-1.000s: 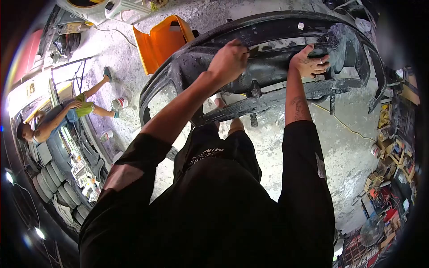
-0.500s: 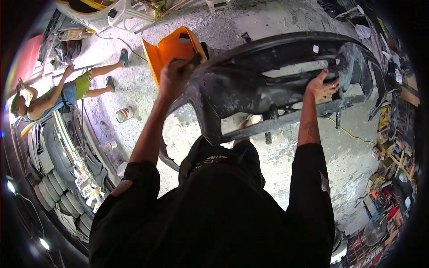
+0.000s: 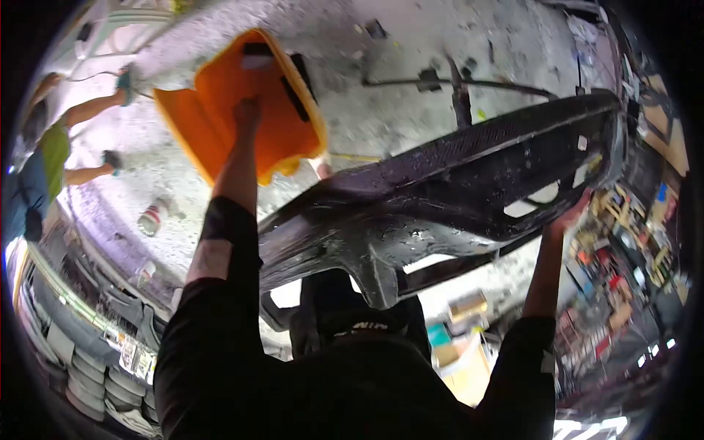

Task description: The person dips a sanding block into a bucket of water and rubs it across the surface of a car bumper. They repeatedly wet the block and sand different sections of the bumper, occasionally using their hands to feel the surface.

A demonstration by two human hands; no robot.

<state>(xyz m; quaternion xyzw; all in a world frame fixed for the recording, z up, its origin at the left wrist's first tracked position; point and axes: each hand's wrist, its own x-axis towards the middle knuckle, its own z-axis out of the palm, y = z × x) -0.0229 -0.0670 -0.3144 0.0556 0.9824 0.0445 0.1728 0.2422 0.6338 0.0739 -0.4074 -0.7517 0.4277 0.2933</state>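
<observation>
A large black car bumper (image 3: 455, 191), streaked with grey filler, hangs tilted in front of me, its right end higher. My right hand (image 3: 568, 218) grips the lower edge of that end. My left arm reaches up past the bumper's left end. My left hand (image 3: 246, 114) lies against an orange body panel (image 3: 198, 125) that stands on the concrete floor. Motion blur hides its fingers and whether they hold anything.
Another person (image 3: 44, 147) in a green top is at the far left on the floor. A paint can (image 3: 150, 218) stands near them. A metal bar (image 3: 462, 84) lies beyond the bumper. Stacked tyres (image 3: 81, 367) are lower left, cluttered shelves (image 3: 623, 279) on the right, boxes (image 3: 469, 304) below the bumper.
The bumper has been lifted and swung up and to the right. My left hand left the bumper's upper edge and moved onto the orange panel. My right hand stays on the bumper's right end.
</observation>
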